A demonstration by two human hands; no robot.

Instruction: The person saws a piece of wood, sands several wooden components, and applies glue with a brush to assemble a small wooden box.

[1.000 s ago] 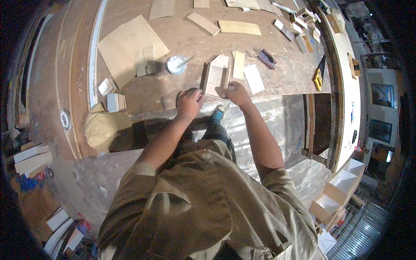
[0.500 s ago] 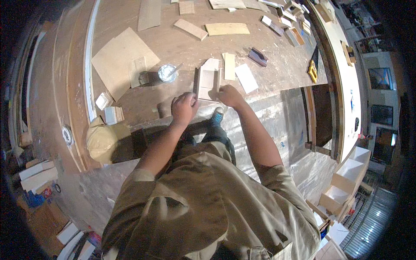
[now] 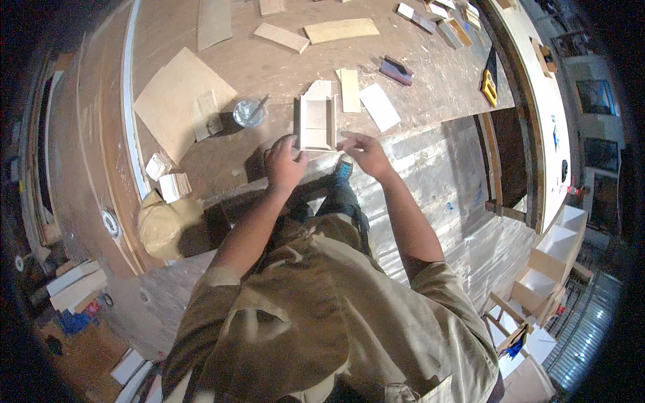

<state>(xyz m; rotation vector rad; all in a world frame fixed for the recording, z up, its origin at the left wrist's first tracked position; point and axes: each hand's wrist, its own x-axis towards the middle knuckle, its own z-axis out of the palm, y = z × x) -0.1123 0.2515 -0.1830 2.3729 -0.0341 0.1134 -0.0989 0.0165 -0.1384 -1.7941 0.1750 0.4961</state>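
Observation:
A small open wooden box [image 3: 318, 123] lies on the workbench [image 3: 282, 74] in front of me, one end panel reaching out past its walls on the far side. My left hand [image 3: 285, 163] is beside its near left corner, fingers loosely bent and thumb apart. At the near right corner is my right hand [image 3: 365, 154], its fingers stretched toward the box wall; whether the fingertips touch it I cannot tell. Left of the box stands a tub of whitish paste [image 3: 249, 113] with a stick in it. A narrow wood strip [image 3: 349, 91] and a white panel [image 3: 379, 107] lie to the right.
Large thin boards [image 3: 178, 101] lie at the left, near small white-faced blocks [image 3: 175, 187]. A dark mitre-box-like piece [image 3: 396, 70] and a yellow-handled saw [image 3: 489, 87] are at the right. More wood strips [image 3: 341, 31] lie farther back. The bench's near edge runs just below my hands.
My right hand has loosened from the box's right wall, its fingers now extended. My left hand has opened slightly beside the box. The view has shifted a little.

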